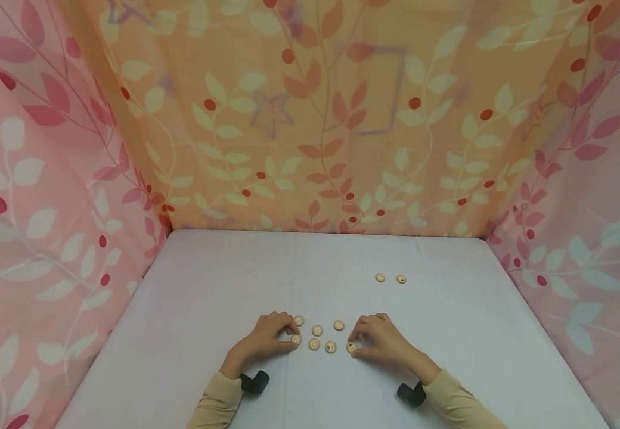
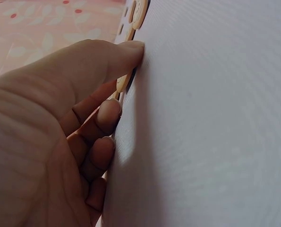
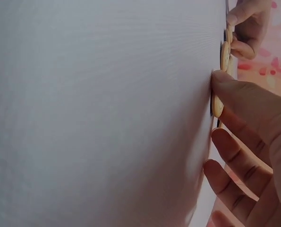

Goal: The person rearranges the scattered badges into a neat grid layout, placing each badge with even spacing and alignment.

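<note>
Several small round wooden discs with dark marks lie flat on the white table. My left hand (image 1: 268, 335) pinches the disc at the near left (image 1: 296, 339) between thumb and fingers; in the left wrist view part of this disc (image 2: 123, 82) shows behind the thumb. On the other side, my right hand (image 1: 382, 341) pinches the near-right disc (image 1: 352, 347) by its edges, and the right wrist view shows that disc (image 3: 218, 106) under the thumb. Between the hands lie a disc (image 1: 314, 344) and another disc (image 1: 331, 347). Just behind them are a disc (image 1: 317, 330) and a disc (image 1: 339, 325).
Touching or close to the left fingers is one more disc (image 1: 299, 320). Farther back on the right lie two discs, a left one (image 1: 380, 277) and a right one (image 1: 401, 279). Patterned cloth (image 1: 321, 119) walls the table (image 1: 224, 268) at the back and both sides.
</note>
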A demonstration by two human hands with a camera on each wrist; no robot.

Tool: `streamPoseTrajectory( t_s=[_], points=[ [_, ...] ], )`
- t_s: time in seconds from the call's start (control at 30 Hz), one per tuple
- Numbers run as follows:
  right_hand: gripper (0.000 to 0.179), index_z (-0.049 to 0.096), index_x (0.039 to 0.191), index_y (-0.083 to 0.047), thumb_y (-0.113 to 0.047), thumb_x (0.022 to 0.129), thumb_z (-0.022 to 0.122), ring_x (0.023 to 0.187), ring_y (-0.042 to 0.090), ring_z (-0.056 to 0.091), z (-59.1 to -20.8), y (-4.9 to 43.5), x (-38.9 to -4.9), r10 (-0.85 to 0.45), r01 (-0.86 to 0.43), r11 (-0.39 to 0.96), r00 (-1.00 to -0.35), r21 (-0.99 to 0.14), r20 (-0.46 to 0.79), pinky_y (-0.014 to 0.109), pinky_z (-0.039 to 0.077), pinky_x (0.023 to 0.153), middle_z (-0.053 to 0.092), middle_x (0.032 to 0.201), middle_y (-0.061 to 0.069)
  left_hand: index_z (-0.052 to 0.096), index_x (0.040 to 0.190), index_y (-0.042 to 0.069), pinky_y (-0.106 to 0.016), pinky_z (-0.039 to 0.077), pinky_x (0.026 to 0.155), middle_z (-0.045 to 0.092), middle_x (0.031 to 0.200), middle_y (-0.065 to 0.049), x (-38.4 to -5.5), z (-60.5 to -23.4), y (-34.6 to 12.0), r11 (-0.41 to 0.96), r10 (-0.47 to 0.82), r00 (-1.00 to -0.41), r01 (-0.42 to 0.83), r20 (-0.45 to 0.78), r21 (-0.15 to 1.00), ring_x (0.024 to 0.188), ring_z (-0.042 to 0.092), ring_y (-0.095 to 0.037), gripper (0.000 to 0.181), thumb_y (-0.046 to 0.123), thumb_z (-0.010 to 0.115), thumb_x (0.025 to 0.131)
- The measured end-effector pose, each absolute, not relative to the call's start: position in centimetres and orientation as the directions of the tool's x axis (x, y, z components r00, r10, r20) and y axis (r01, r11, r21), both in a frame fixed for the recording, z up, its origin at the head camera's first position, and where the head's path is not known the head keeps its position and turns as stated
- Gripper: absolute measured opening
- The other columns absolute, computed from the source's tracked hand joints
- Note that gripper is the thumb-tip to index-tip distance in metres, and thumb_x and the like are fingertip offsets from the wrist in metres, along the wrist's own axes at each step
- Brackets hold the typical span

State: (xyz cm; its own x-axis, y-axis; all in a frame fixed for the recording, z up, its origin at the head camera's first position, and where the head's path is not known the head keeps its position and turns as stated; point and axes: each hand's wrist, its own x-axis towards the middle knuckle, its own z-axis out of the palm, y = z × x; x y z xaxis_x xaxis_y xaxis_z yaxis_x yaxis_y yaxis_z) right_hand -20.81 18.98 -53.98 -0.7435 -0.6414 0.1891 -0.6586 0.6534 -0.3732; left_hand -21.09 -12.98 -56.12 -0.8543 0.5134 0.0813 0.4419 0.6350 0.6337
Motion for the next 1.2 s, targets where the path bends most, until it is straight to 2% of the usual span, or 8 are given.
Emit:
streamPoseTrajectory(
  t_s=[0.23, 0.63, 0.93, 1.2],
  points=[
    [0.020, 0.067, 0.085, -0.028, -0.039, 0.071, 0.077, 0.079, 0.002, 0.049, -54.1, 18.9, -20.7, -0.660, -0.689, 0.661, -0.722, -0.297, 0.205, 0.040, 0.034, 0.087, 0.058, 0.084, -0.017, 0.060, 0.092, 0.026, -0.036, 0.026, 0.082, 0.054, 0.085, 0.014, -21.0, -56.1, -12.9, 0.639, 0.515, -0.854, 0.444, 0.080, 0.628, 0.082, 0.041, -0.004, 0.021, 0.030, 0.074, 0.076],
    [0.018, 0.067, 0.087, -0.028, -0.039, 0.074, 0.074, 0.076, -0.002, 0.049, -53.2, 19.3, -21.1, -0.652, -0.680, 0.678, -0.732, -0.278, 0.199, 0.037, 0.036, 0.083, 0.058, 0.082, -0.020, 0.061, 0.093, 0.026, -0.035, 0.027, 0.081, 0.054, 0.085, 0.014, -21.0, -56.2, -12.8, 0.635, 0.517, -0.850, 0.462, 0.103, 0.619, 0.081, 0.042, -0.003, 0.021, 0.031, 0.073, 0.076],
    [0.018, 0.067, 0.088, -0.028, -0.033, 0.073, 0.076, 0.074, -0.001, 0.052, -53.0, 20.9, -22.7, -0.564, -0.601, 0.724, -0.799, -0.339, 0.211, 0.027, 0.040, 0.070, 0.059, 0.082, -0.020, 0.060, 0.093, 0.025, -0.037, 0.027, 0.083, 0.054, 0.086, 0.014, -21.0, -56.0, -12.8, 0.635, 0.517, -0.852, 0.451, 0.089, 0.627, 0.082, 0.042, -0.004, 0.021, 0.031, 0.073, 0.077],
    [0.014, 0.067, 0.087, -0.028, -0.033, 0.075, 0.074, 0.074, 0.004, 0.053, -52.8, 22.5, -23.8, -0.501, -0.537, 0.771, -0.843, -0.341, 0.195, 0.027, 0.040, 0.067, 0.060, 0.081, -0.017, 0.060, 0.092, 0.026, -0.037, 0.027, 0.083, 0.053, 0.085, 0.015, -21.1, -56.2, -12.9, 0.635, 0.514, -0.854, 0.440, 0.079, 0.635, 0.082, 0.043, -0.005, 0.021, 0.032, 0.073, 0.077]
  ],
)
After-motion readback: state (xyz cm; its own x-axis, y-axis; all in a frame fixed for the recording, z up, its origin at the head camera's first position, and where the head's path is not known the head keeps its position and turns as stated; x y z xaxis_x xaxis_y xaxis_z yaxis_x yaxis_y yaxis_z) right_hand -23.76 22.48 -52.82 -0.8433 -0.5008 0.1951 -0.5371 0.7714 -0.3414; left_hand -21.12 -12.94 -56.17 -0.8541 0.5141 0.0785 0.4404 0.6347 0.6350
